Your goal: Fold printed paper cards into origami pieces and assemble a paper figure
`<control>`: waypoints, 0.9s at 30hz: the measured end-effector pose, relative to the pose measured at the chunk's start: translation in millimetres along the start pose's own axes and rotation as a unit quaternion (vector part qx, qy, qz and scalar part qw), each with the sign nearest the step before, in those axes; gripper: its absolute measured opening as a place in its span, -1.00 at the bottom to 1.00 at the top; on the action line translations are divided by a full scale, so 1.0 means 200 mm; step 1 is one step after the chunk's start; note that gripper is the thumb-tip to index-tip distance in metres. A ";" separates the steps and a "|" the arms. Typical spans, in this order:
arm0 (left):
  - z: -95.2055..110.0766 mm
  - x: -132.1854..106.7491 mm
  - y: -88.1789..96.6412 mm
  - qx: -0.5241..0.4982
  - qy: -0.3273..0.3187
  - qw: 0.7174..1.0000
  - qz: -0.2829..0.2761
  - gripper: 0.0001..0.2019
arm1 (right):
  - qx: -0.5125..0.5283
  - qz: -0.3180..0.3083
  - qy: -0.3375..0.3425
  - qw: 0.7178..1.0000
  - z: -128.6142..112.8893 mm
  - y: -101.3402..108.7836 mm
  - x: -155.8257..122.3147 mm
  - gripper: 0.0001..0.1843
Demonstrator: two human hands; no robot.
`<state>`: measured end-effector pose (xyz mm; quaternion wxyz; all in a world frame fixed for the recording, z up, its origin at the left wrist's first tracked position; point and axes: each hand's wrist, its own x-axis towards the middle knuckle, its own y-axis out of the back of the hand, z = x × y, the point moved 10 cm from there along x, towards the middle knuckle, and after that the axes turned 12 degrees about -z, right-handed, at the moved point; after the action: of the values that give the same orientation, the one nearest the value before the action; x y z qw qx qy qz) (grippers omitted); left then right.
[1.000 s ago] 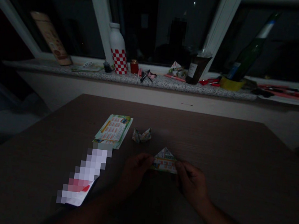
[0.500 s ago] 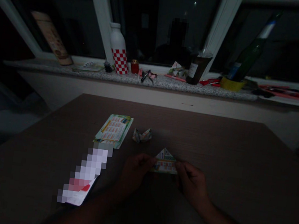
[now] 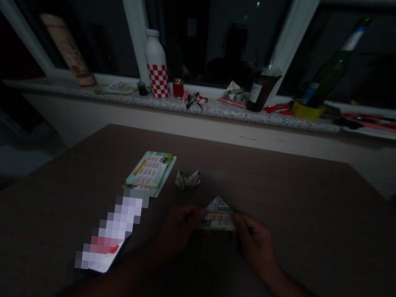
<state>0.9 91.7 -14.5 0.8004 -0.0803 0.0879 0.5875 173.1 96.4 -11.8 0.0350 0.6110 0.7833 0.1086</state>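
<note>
Between my two hands is a folded sheet of printed paper (image 3: 219, 217), with a triangular peak at the top and a straight band along its lower edge. My left hand (image 3: 182, 223) pinches its left end, thumb on the near face. At the right end, the fingers of my right hand (image 3: 255, 237) are closed on the same paper. Some fingertips are hidden behind it or lost in the dark. Just beyond my left hand stands a small folded paper piece (image 3: 187, 179) with two pointed ends.
A stack of printed sheets (image 3: 150, 171) lies left of the folded piece. Nearer me is a lit phone (image 3: 107, 258), its screen mostly blurred out. Along the granite windowsill (image 3: 220, 110) stand a checkered bottle (image 3: 158, 74), a dark cup (image 3: 258, 93) and a green bottle (image 3: 332, 68).
Almost nothing differs. Both hands keep their hold on the folded paper in the same place, with only a very slight shift of its lower edge.
</note>
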 end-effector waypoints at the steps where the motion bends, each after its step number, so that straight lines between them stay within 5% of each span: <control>1: -0.01 0.00 0.00 -0.004 0.005 1.000 -0.004 -0.60 | -0.002 0.001 0.002 1.000 -0.01 0.00 0.00 -0.52; 17: -0.01 0.00 0.04 0.066 -0.027 0.997 0.025 -0.61 | 0.006 0.002 0.010 1.000 -0.02 0.00 0.00 -0.53; 27: 0.01 0.00 0.01 0.049 -0.033 0.998 -0.015 -0.59 | 0.017 -0.002 -0.001 1.000 0.01 0.00 -0.01 -0.53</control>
<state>-0.5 91.6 -13.3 0.8146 -0.0230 0.0889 0.5726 173.6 94.7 -14.0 0.0260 0.6101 0.7863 0.0944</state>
